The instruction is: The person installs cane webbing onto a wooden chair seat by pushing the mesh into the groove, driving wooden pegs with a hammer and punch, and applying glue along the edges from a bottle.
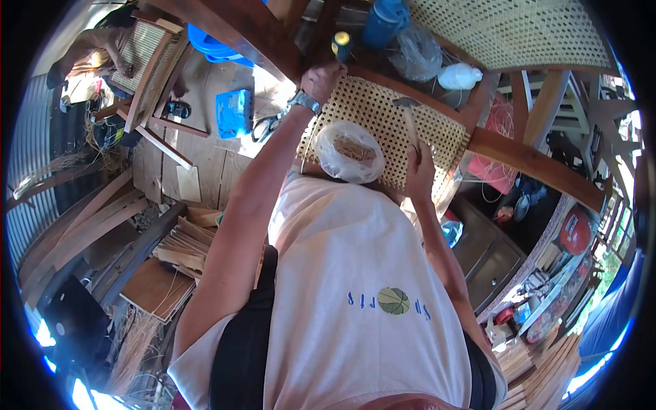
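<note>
My left hand (322, 82), with a watch on its wrist, is closed round a tool with a yellow-topped dark handle (341, 45) at the far left corner of the woven cane panel (383, 102). The lower end of that tool is hidden. On the right, my right hand (420, 167) grips the pale handle of a hammer (410, 126), whose metal head is over the panel. Between my hands, an open clear plastic bag (328, 154) rests on the near part of the panel with small brown pieces inside.
Wooden frame bars (533, 164) extend right of the panel. Beyond it are a blue jug (386, 24), a white bottle (459, 76) and another cane panel (512, 31). A blue box (233, 113) sits on the floor at left. Another person's hand (124, 68) touches a cane seat.
</note>
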### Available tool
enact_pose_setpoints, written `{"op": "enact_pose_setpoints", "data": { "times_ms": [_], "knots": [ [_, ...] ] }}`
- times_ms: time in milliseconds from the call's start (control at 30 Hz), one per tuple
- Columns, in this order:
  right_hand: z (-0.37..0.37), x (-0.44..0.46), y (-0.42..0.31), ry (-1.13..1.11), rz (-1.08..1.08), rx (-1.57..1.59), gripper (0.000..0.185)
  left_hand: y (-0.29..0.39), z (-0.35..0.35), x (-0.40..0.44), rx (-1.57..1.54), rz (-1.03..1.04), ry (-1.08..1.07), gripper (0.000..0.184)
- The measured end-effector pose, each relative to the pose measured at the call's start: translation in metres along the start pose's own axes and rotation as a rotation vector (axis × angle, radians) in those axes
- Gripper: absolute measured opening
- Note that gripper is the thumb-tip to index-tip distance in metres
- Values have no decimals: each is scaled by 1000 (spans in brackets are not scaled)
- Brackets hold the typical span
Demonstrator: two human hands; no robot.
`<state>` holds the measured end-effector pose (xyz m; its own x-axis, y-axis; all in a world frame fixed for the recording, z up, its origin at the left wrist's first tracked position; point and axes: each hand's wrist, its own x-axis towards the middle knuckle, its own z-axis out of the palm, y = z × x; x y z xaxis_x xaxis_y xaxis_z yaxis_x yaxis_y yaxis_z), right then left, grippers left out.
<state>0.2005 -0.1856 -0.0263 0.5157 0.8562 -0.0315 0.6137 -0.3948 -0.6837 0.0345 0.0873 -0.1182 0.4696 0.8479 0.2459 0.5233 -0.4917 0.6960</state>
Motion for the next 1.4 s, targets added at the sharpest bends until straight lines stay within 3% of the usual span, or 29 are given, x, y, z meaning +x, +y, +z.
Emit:
{"op": "enact_pose_setpoints", "data": {
  "times_ms": [33,67,167,200,267,300,367,400,433,533,600,633,667,700,733,767,833,900,967,1067,1100,1200,1267,1367,1400],
  "knots": [
    [-6,7,-16,27,82,72,37,-1,-1,-3,39,-18,-28,8],
    [-18,19,-47,74,-47,74,40,-7,0,-4,77,113,-25,9],
    [-67,48,-149,99,-339,84,49,-2,0,-6,67,33,-18,9],
    [-78,53,-168,106,-344,82,49,-1,1,-4,65,40,-12,9],
    [-89,56,-193,269,-651,35,49,-2,1,-5,60,28,-2,12],
    [-87,57,-196,273,-659,33,49,-3,0,-4,60,32,6,12],
    [-84,60,-197,-150,-380,-253,48,-6,2,-6,37,109,33,12],
    [-81,66,-195,-236,-257,-285,49,-7,4,-8,199,111,-3,11],
    [-83,65,-195,-235,-264,-287,49,-10,7,-8,200,111,4,11],
    [-94,62,-205,275,-724,-33,46,-21,16,-11,233,93,-33,12],
    [-103,50,-213,286,-621,83,46,-26,17,-17,264,99,-59,12],
    [-96,50,-205,158,-503,15,46,-28,17,-15,298,110,-75,12],
    [-89,50,-193,32,-383,-54,46,-40,36,-17,-98,73,106,13],
    [-82,48,-180,-97,-264,-124,46,-34,32,-15,-100,75,108,13],
    [-75,46,-167,-224,-142,-192,46,-30,26,-14,182,58,-63,17],
    [-70,44,-150,-224,-145,-195,46,-28,23,-12,463,37,-232,21],
    [-55,32,-110,-33,-207,-144,46,-64,47,-17,473,33,-193,23],
    [-23,17,-61,-48,-92,-36,43,-53,44,-15,470,60,-154,28],
    [3,-5,-24,-92,2,-125,49,8,-7,-14,63,-13,64,34],
    [38,-27,26,9,-117,-195,48,13,-19,-21,23,-103,62,28],
    [40,-20,20,6,-129,-178,48,13,-24,-24,-49,-188,49,24],
    [36,22,-14,61,-266,-166,51,17,-36,-30,-111,-133,119,25],
    [8,66,-117,-13,-114,253,54,29,-45,-29,-137,-129,60,24],
    [14,107,-191,-135,-235,433,48,37,-49,-22,-11,-99,-52,22],
    [34,119,-191,-71,-502,214,44,32,-46,-21,-11,-101,-45,22]
  ]
}}
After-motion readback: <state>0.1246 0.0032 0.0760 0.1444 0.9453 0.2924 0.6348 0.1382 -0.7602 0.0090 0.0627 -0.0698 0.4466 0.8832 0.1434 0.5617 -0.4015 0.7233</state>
